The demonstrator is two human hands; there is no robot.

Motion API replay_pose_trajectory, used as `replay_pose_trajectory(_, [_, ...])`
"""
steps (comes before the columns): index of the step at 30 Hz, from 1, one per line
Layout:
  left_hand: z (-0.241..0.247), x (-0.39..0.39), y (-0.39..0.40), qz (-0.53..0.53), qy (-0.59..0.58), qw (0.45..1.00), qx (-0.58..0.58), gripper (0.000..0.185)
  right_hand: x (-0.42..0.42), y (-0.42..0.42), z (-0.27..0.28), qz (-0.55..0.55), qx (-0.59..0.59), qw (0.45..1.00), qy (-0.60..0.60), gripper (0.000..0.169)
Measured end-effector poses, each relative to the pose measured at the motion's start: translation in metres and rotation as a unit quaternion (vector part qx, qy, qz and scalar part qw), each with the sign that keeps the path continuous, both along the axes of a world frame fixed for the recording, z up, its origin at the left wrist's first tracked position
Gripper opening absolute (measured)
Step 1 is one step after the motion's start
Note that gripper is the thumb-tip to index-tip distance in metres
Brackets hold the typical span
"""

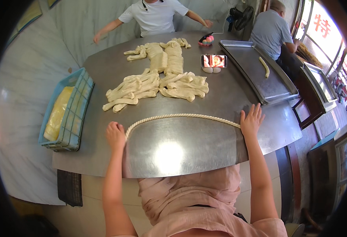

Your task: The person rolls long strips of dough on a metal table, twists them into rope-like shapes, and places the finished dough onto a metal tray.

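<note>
A long twisted rope of dough [179,115] arches across the metal table [149,142] between my hands. My left hand [116,134] rests at its left end with the fingers curled; whether they grip the dough is hard to tell. At the right end, my right hand [251,120] lies flat over the tip, palm down, fingers spread. Beyond the rope are piles of loose dough strips [135,87], [185,86] and two thick, scored dough slabs [157,57], [173,57].
A blue plastic crate [80,109] with wrapped dough [59,114] stands left. At right, a metal tray [244,65] holds a short dough twist [264,67]. A propped phone [214,61] stands near it. One person [157,17] is across the table, another [269,32] sits at back right.
</note>
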State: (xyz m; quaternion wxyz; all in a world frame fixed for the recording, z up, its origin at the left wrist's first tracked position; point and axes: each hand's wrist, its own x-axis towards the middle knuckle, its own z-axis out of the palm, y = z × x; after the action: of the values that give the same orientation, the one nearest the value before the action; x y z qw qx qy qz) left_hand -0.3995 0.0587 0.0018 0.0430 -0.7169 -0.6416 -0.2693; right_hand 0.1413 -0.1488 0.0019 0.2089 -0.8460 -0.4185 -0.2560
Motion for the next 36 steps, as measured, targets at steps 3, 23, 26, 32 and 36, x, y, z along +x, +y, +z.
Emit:
replay_pose_trajectory(3, [-0.005, 0.032, -0.080, -0.081, 0.076, 0.994, -0.023, 0.050, 0.007, -0.013, -0.012, 0.096, -0.009, 0.995, 0.038, 0.047])
replay_pose_trajectory(23, [0.048, 0.138, -0.149, -0.347, -0.261, 0.891, -0.133, 0.022, -0.114, -0.067, 0.051, 0.409, -0.062, 0.870, 0.269, 0.025])
replay_pose_trajectory(26, [0.047, 0.182, -0.168, -0.441, -0.108, 0.890, -0.048, 0.037, -0.117, -0.066, 0.045, 0.412, -0.050, 0.872, 0.258, 0.023])
replay_pose_trajectory(32, [0.027, 0.178, -0.159, -0.442, -0.090, 0.892, 0.019, 0.023, -0.105, -0.076, 0.028, 0.398, -0.011, 0.900, 0.179, 0.017])
replay_pose_trajectory(36, [0.032, 0.164, -0.153, -0.410, -0.087, 0.908, 0.011, 0.020, -0.097, -0.085, 0.032, 0.387, -0.017, 0.909, 0.154, 0.016])
